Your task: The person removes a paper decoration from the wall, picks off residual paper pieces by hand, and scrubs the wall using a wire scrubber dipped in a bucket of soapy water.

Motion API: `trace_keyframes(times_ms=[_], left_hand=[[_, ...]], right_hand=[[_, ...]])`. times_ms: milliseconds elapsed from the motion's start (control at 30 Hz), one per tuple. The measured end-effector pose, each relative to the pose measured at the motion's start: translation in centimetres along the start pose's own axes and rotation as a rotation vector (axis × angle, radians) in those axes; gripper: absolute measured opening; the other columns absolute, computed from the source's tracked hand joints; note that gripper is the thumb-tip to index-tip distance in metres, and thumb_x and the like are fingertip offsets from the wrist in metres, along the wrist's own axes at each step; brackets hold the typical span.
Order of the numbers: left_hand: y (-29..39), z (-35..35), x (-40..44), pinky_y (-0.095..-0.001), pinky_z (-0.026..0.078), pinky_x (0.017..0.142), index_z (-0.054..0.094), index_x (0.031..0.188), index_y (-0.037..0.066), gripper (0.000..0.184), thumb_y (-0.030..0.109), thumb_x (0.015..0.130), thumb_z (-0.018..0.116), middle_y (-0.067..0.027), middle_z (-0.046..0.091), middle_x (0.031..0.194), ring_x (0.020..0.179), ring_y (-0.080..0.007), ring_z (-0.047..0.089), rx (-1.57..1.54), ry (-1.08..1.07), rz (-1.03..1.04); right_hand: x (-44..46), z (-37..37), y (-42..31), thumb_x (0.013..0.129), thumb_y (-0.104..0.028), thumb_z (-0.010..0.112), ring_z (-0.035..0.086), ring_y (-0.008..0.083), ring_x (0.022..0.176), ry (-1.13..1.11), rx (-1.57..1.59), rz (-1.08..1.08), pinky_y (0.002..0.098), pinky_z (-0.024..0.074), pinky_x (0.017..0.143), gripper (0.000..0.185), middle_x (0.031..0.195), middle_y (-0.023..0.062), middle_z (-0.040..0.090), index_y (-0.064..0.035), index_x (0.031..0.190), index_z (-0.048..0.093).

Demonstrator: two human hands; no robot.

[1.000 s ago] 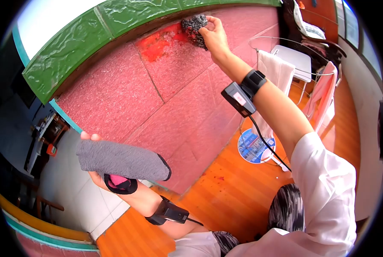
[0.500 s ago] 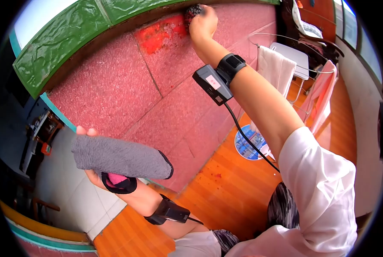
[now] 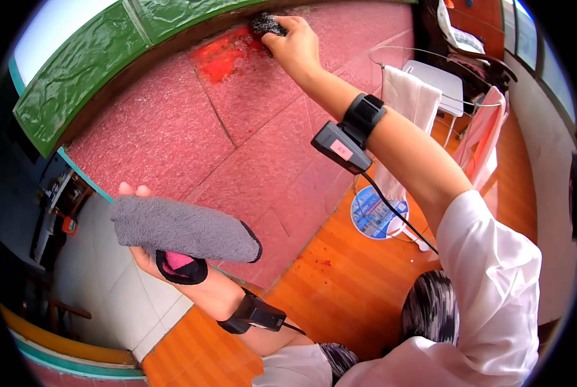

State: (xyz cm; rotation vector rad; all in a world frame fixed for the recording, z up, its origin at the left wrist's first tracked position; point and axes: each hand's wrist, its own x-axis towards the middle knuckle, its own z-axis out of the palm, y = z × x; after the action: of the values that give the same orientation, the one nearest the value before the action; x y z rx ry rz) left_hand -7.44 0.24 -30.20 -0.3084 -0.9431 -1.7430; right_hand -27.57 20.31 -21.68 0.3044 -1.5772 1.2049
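Observation:
My right hand [image 3: 295, 46] is closed around a dark, wiry scouring ball [image 3: 267, 26]. It presses the ball near the top of the pink tiled surface [image 3: 153, 129], under the green trim. Just left of the ball, a bright red patch [image 3: 219, 59] marks the tiles. At lower left my left hand [image 3: 145, 258] grips what looks like a grey fuzzy slipper [image 3: 185, 229] with a black edge. Below the grey part shows a black-rimmed opening with pink inside. Most of the left fingers are hidden behind it; two fingertips show above.
Green tile trim [image 3: 82, 64] runs along the top. To the right, a wire rack holds a white towel [image 3: 410, 97] and a pink towel [image 3: 485, 138]; a white stool [image 3: 437, 80] stands behind. A round blue fan [image 3: 375, 213] lies on the wooden floor [image 3: 327, 290], near small red spots.
My right hand has moved left with the scouring ball, closer to the red patch. The slipper in my left hand has tilted slightly. More of the fan shows.

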Motion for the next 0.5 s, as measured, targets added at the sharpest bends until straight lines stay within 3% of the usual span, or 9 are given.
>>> trace_keyframes(times_ms=[100,167,233,300,367,433,467,500], left_hand=[[0.0,0.3,-0.3,-0.0266,0.045,0.083,0.046,0.123,-0.003,0.042,0.024,0.092,0.036,-0.0112,0.054,0.12,0.102,-0.0168,0.055,0.105,-0.03,0.066],[0.1,0.7,-0.6,-0.0261,0.045,0.082,0.046,0.123,-0.003,0.042,0.024,0.092,0.036,-0.0109,0.054,0.119,0.101,-0.0163,0.055,0.286,-0.039,0.18],[0.2,0.8,-0.5,-0.0263,0.045,0.082,0.046,0.123,-0.002,0.042,0.024,0.092,0.036,-0.0111,0.054,0.118,0.101,-0.0165,0.055,0.268,-0.013,0.141],[0.2,0.6,-0.3,-0.0265,0.045,0.081,0.046,0.123,-0.002,0.042,0.024,0.092,0.036,-0.0113,0.054,0.118,0.101,-0.0166,0.055,0.252,0.015,0.102],[0.1,0.2,-0.1,-0.0271,0.046,0.081,0.047,0.123,-0.002,0.041,0.023,0.092,0.036,-0.0116,0.054,0.119,0.102,-0.0172,0.055,0.137,-0.014,0.032],[0.0,0.2,-0.1,-0.0273,0.046,0.081,0.046,0.123,-0.002,0.041,0.023,0.092,0.037,-0.0117,0.054,0.12,0.102,-0.0175,0.055,0.108,0.005,0.018],[-0.1,0.2,0.0,-0.0274,0.047,0.082,0.046,0.122,-0.002,0.041,0.024,0.092,0.037,-0.0119,0.053,0.12,0.102,-0.0179,0.055,0.079,0.023,0.01],[-0.1,0.2,0.1,-0.0274,0.047,0.082,0.046,0.122,-0.002,0.041,0.024,0.092,0.037,-0.0119,0.053,0.12,0.102,-0.0179,0.055,0.078,0.024,0.011]], right_hand=[[-1.1,-2.1,0.9,0.068,-0.018,0.064,0.058,0.0268,0.096,-0.093,0.077,-0.095,0.0321,0.0441,0.085,0.037,0.107,0.0149,0.058,-0.004,0.102,0.064],[0.9,-1.5,3.3,0.069,-0.016,0.064,0.063,0.0246,0.08,0.039,0.032,0.075,0.0317,0.048,0.076,0.038,0.09,0.0148,0.065,-0.0068,0.106,0.063],[2.1,-1.0,3.4,0.069,-0.017,0.065,0.064,0.0263,0.077,0.123,0.12,0.235,0.0326,0.0485,0.074,0.04,0.085,0.0154,0.066,-0.0065,0.107,0.062],[2.3,0.3,1.9,0.07,-0.018,0.065,0.063,0.028,0.086,0.11,0.054,0.261,0.0331,0.0471,0.08,0.04,0.095,0.0163,0.065,-0.0055,0.107,0.062],[0.8,2.6,1.7,0.07,-0.02,0.065,0.056,0.0306,0.101,0.223,-0.076,0.032,0.0339,0.042,0.09,0.04,0.111,0.016,0.058,-0.0029,0.106,0.062],[0.3,1.8,1.8,0.069,-0.019,0.065,0.057,0.0302,0.099,0.167,-0.05,-0.141,0.0345,0.0432,0.089,0.039,0.108,0.0153,0.059,-0.0046,0.106,0.062],[0.2,0.6,1.1,0.069,-0.019,0.065,0.057,0.0302,0.099,0.168,-0.05,-0.143,0.0345,0.0432,0.089,0.039,0.108,0.0153,0.059,-0.0046,0.106,0.062],[0.2,-0.9,0.4,0.069,-0.018,0.064,0.058,0.0303,0.098,0.03,0.064,-0.019,0.0348,0.0435,0.088,0.039,0.107,0.0152,0.06,-0.0058,0.106,0.062]])
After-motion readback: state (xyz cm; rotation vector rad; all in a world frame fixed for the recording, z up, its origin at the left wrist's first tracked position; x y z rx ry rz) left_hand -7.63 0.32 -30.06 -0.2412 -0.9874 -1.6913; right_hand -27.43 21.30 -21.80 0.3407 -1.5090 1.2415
